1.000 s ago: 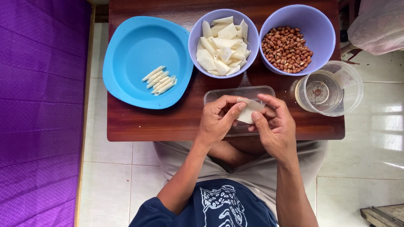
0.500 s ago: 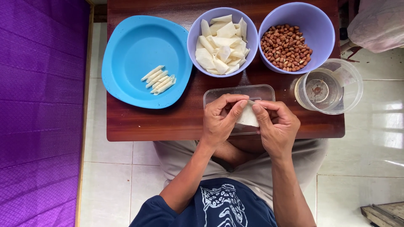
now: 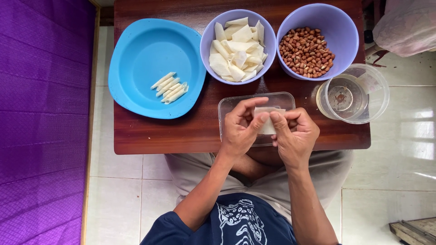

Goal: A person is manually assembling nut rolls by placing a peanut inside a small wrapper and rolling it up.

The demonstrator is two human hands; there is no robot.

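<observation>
Head view: left hand [image 3: 240, 129] and right hand [image 3: 293, 134] both pinch a pale wrapper sheet [image 3: 267, 119], fingers clamped on it, above a clear tray [image 3: 236, 102] on the wooden table [image 3: 181, 131]. Behind: wrapper bowl [image 3: 211, 34], peanut bowl [image 3: 338, 22], blue plate [image 3: 136, 54] with finished rolls [image 3: 169, 87].

A bright blue plate [image 3: 136, 86] holds a few pale cream rolls [image 3: 170, 87]; two lilac bowls sit beside it, one [image 3: 206, 41] piled with off-white wrapper pieces [image 3: 238, 49], the other [image 3: 338, 25] with reddish-brown peanuts [image 3: 306, 51]. The table [image 3: 181, 134] is dark reddish wood. A deep purple woven mat [image 3: 43, 122] lies over white floor tiles [image 3: 399, 149]. The shirt [image 3: 231, 222] is navy with a white print, the trousers [image 3: 272, 181] greyish beige
</observation>
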